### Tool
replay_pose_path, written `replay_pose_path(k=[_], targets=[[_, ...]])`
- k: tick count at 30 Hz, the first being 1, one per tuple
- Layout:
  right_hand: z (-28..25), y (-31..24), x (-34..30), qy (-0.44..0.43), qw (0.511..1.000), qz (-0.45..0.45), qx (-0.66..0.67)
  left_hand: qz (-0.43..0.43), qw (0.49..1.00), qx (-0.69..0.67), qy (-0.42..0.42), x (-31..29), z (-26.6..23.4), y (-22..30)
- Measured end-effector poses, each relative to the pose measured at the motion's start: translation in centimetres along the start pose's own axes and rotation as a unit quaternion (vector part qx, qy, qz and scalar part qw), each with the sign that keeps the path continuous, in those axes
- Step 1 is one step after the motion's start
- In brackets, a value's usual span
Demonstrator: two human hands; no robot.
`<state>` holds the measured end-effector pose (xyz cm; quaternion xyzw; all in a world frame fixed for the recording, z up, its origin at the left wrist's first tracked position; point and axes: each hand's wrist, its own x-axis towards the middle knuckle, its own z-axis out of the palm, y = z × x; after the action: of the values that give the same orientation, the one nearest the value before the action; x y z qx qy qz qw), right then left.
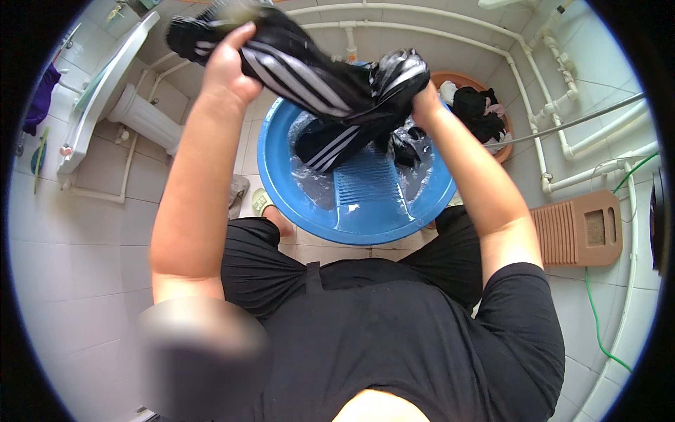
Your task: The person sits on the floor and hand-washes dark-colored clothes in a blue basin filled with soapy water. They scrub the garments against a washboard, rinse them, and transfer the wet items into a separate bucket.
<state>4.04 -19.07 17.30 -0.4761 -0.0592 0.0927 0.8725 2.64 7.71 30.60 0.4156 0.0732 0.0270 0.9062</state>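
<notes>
A wet black garment with white stripes (316, 90) is stretched between my hands above a large blue basin (295, 219). My left hand (233, 67) grips it near its upper left end, thumb on top. At the other end my right hand (424, 105) is closed on a bunched part, its fingers mostly hidden by the cloth. The lower folds of dark cloth (330, 146) hang down into the basin over a blue ribbed washboard (365, 181). Cloudy, sudsy water (315, 184) stands around the board. The garment's far left tip is blurred.
Behind the basin on the right, an orange-brown tub (508, 137) holds black, white and pink laundry. A brown washboard (580, 228) leans at the right wall. White pipes (422, 29) run along the walls. A white pedestal sink (144, 116) stands left; a green slipper (261, 201) shows beside the basin.
</notes>
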Motion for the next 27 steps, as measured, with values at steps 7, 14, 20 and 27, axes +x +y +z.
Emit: replay_pose_path(k=[7, 14, 20, 27], targets=[[3.5, -6.6, 2.1, 0.033, 0.800, -0.275, -0.533, -0.243, 0.943, 0.205, 0.094, 2.0, -9.9, -9.8], [8.4, -3.9, -2.1, -0.089, 0.711, -0.130, -0.685, 0.239, 0.771, 0.543, -0.233, -3.7, -3.3, -10.8], [7.7, -1.3, -3.2, -0.166, 0.889, -0.147, -0.402, 0.164, 0.803, 0.535, -0.206, -2.9, -3.7, -8.1], [4.9, 8.1, -4.8, 0.018, 0.883, -0.111, -0.456, 0.107, 0.967, 0.098, -0.209, -5.0, 0.9, -5.7]])
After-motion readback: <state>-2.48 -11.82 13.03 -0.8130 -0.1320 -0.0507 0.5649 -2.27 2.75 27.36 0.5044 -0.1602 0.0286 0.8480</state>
